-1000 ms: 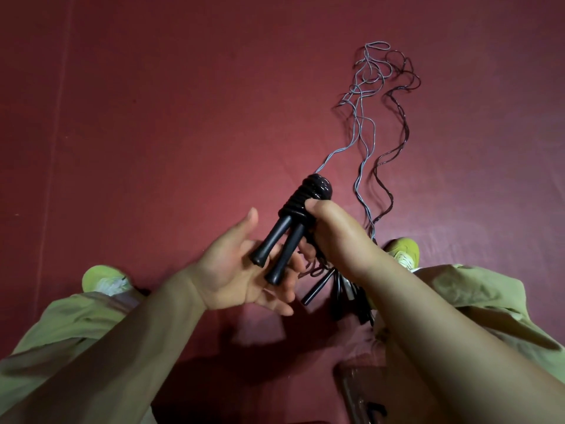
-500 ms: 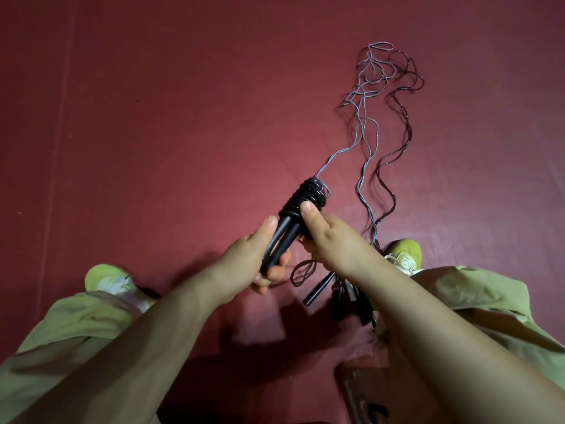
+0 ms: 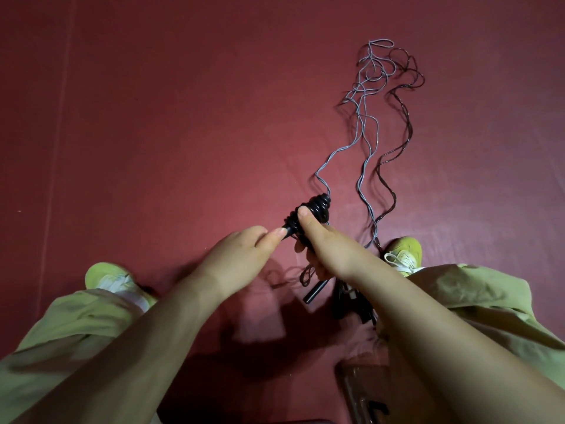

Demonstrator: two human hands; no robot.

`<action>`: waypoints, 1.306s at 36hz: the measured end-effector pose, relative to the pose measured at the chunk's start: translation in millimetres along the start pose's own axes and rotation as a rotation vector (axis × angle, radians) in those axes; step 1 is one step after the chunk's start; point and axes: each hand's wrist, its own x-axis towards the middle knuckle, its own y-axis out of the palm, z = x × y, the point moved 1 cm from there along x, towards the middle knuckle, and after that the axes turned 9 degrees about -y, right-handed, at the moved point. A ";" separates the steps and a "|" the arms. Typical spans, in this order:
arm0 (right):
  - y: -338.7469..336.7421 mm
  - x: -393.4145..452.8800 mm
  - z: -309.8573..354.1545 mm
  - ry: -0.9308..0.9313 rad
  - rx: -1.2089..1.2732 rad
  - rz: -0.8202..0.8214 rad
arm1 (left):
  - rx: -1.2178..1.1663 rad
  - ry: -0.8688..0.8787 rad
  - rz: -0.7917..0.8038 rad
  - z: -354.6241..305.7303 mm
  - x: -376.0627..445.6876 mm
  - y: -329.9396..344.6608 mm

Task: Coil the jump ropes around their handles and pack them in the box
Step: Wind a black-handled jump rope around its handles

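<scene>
**Inspector:** Where did the rope stand at that moment, and who had hold of it?

**Reviewer:** The right hand (image 3: 324,243) gripped the coiled bundle (image 3: 315,209), thumb pressed across the black windings, held up above the red floor (image 3: 183,133). The left hand (image 3: 241,255) had its fingers curled at the lower end of the handles, fingertips pinching there; the handles themselves were mostly hidden behind both hands.

**Inspector:** And the risk?

**Reviewer:** Chiefly the loose tail. A grey cord (image 3: 324,166) ran from the top of the bundle out into a tangle of ropes (image 3: 379,71) lying well apart on the floor. In the reviewer's judgement, a pull on that cord could drag the tangle tighter or snag the dark rope (image 3: 394,151) lying beside it.

**Inspector:** Anything nearer the hands?

**Reviewer:** The windings looked bulky at the top end. If the thumb eased off, the outer turns could spring loose and slip over the end. Also, spare handles (image 3: 315,290) and cords lay on the floor just beside the right shoe (image 3: 403,252), so a foot shift might catch them.

**Inspector:** And the box?

**Reviewer:** A dark container's edge (image 3: 363,399) showed at the bottom, under the right forearm; whether it was the box could not be told. Packing had not begun for this rope.
</scene>
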 end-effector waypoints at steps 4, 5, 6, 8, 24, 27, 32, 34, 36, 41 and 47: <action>0.4 1.9 -1.8 0.031 0.075 0.015 | -0.011 0.006 -0.001 -1.1 -0.7 -3.2; 0.1 2.2 -1.6 0.031 0.078 0.015 | -0.010 0.000 -0.002 -0.7 -0.5 -3.6; -0.5 2.0 -1.2 0.031 0.075 0.015 | -0.006 -0.004 -0.006 -0.3 -0.4 -3.9; -1.6 1.5 -0.4 0.034 0.064 0.012 | 0.000 -0.004 -0.010 -0.2 -0.4 -4.3; -5.4 -1.4 11.1 -0.132 0.235 -0.136 | -0.637 -0.180 0.464 -4.4 -5.7 -5.4; -8.2 -4.5 14.5 -0.206 0.329 -0.099 | -0.884 -0.279 0.817 -10.1 -13.5 -7.7; -3.3 -5.5 13.0 -0.295 0.292 0.002 | -1.102 -0.272 1.013 -14.2 -21.7 -5.9; -0.4 -3.3 11.8 -0.277 0.296 0.035 | -1.072 -0.286 0.998 -13.4 -21.4 -6.4; -0.9 -0.8 11.0 -0.231 0.291 0.056 | -0.998 -0.295 0.930 -11.8 -18.7 -6.9; -0.8 1.0 4.5 -0.108 0.174 0.099 | -0.700 -0.303 0.569 -8.6 -14.5 -0.8; 0.0 2.2 0.3 -0.049 0.104 0.078 | -0.577 -0.333 0.371 -9.0 -11.3 7.0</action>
